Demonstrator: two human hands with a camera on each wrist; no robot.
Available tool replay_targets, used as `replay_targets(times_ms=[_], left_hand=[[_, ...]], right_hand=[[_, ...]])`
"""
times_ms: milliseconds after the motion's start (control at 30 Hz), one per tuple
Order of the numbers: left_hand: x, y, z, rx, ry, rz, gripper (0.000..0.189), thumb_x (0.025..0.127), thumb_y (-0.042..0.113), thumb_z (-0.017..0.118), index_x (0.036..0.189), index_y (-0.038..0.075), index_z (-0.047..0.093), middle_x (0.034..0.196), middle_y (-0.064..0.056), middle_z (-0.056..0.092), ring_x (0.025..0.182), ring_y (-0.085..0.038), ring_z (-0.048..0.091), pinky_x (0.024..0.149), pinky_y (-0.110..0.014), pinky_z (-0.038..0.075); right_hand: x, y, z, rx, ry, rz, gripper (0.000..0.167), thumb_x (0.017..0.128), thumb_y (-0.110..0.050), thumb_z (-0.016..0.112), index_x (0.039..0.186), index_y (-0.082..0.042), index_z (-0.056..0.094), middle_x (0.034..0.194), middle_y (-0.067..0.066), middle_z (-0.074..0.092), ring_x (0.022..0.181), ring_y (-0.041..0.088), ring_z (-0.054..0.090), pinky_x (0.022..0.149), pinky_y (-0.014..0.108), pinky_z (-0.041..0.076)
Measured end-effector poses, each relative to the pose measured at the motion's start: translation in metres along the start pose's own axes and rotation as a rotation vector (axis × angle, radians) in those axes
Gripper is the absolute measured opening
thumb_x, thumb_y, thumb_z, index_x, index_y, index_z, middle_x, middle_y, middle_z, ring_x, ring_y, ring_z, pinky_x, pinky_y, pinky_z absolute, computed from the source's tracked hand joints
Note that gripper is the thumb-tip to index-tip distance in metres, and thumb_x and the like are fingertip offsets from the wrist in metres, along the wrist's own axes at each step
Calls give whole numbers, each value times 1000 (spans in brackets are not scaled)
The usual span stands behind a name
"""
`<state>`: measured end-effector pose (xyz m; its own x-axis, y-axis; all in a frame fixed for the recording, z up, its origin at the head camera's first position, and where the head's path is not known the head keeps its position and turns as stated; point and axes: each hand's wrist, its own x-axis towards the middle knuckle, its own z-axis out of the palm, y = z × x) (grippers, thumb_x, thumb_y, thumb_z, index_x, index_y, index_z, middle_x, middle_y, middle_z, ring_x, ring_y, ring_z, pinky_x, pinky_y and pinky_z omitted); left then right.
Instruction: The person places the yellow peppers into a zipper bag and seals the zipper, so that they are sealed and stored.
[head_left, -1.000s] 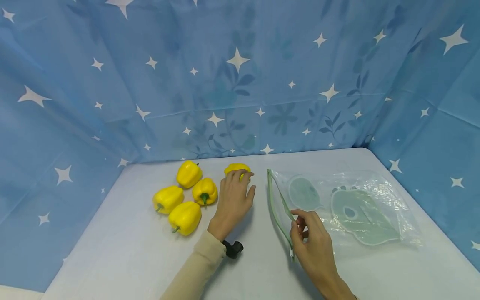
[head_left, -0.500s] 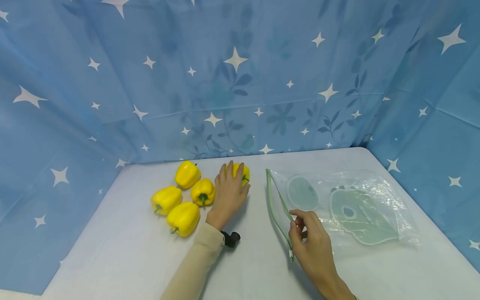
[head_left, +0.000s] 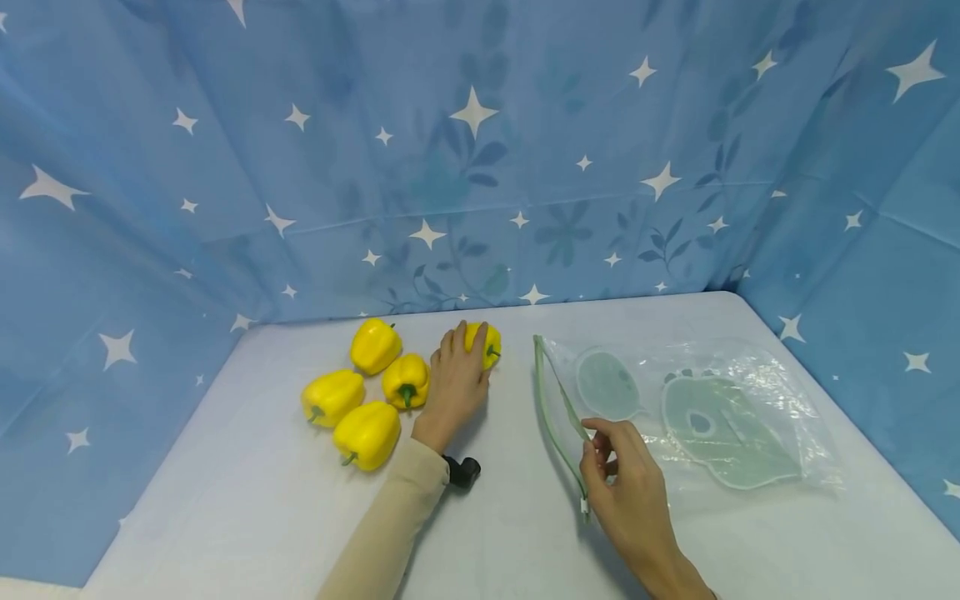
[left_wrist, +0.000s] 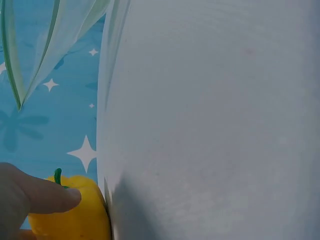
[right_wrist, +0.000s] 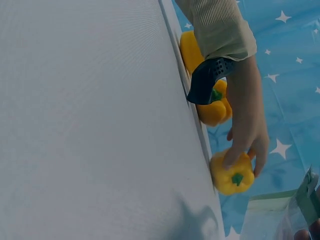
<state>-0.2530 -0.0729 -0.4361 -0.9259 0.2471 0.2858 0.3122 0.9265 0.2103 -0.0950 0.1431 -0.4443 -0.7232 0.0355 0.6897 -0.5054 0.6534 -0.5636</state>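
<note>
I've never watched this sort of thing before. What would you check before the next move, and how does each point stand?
1. Left hand gripping the yellow pepper: ok, thumb and fingers lie around it.
2. Grip firm enough to lift: cannot tell; pictures don't show pressure.
3. Pepper off the table: not ok, it appears to rest there.
4. Pepper clear of the four other peppers: ok, it sits apart from them.
5. Right hand holding the clear bag: ok, it pinches the edge.
6. Bag mouth open: ok, its green edges stand apart.
</note>
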Motion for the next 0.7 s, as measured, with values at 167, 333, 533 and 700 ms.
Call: replay_targets(times_ms=[167,333,533,700], left_hand=[[0,1,0,23,19,8,69,99,9,68,160,15,38,160,-24,39,143,-46,42,108,-61,47],[-2,0,-1,31,26,8,72,95,-1,66,159,17,39,156,-23,40,139,-46,44,102,-59,49],[-2,0,-2,35,50,14,75,92,-4,67,158,20,41,155,-24,42,135,-46,44,96,-57,50],[-2,0,-3,57,57,8,74,92,-1,69,157,22,43,156,-26,43,133,-47,45,94,-56,50]], right_hand=[[0,1,0,4,5,0,36,81,22,68,112,4,68,88,-2,54,77,2,50,63,8,50],[0,1,0,-2,3,2,35,81,21,68,112,4,68,88,-2,54,77,1,51,64,6,49],[1,1,0,-5,-2,3,35,81,21,68,112,4,68,88,-2,54,77,1,51,64,5,48],[0,1,-1,-4,-2,17,35,81,20,68,112,3,68,88,-3,54,76,1,50,64,6,48]])
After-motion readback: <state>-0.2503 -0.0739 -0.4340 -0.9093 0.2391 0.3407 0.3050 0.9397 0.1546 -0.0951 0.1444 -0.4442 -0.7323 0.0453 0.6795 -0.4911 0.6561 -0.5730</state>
